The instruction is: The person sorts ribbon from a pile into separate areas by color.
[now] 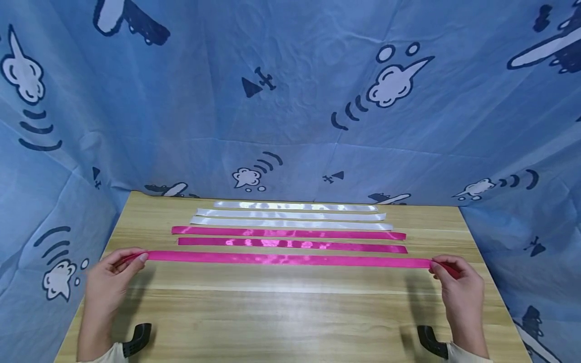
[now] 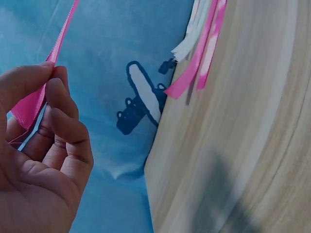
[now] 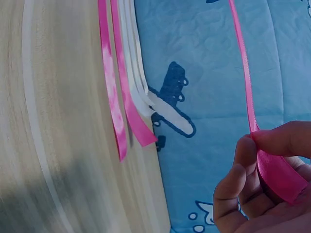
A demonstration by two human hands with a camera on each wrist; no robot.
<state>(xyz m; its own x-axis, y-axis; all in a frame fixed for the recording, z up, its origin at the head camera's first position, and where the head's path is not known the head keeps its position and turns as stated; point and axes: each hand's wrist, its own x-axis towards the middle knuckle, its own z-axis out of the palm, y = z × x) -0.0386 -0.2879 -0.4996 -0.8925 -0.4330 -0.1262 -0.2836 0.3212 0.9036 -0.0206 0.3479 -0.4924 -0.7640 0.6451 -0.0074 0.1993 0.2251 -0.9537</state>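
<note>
A bright pink satin ribbon [image 1: 290,259] is stretched straight from side to side above the wooden table. My left hand [image 1: 111,275] pinches it near its left end between thumb and forefinger; in the left wrist view the short tail [image 2: 30,109] lies against the palm. At the other end my right hand [image 1: 460,282] pinches it the same way, its tail [image 3: 279,177] inside the hand in the right wrist view. Beyond the held ribbon, two pink ribbons [image 1: 290,233] lie flat on the table, roughly parallel to it.
Farther back, three white ribbons [image 1: 290,215] lie side by side on the wooden table [image 1: 281,322]. A blue printed cloth [image 1: 290,116] hangs behind the table and at both sides. Black curved pieces [image 1: 138,339] stick out by each wrist.
</note>
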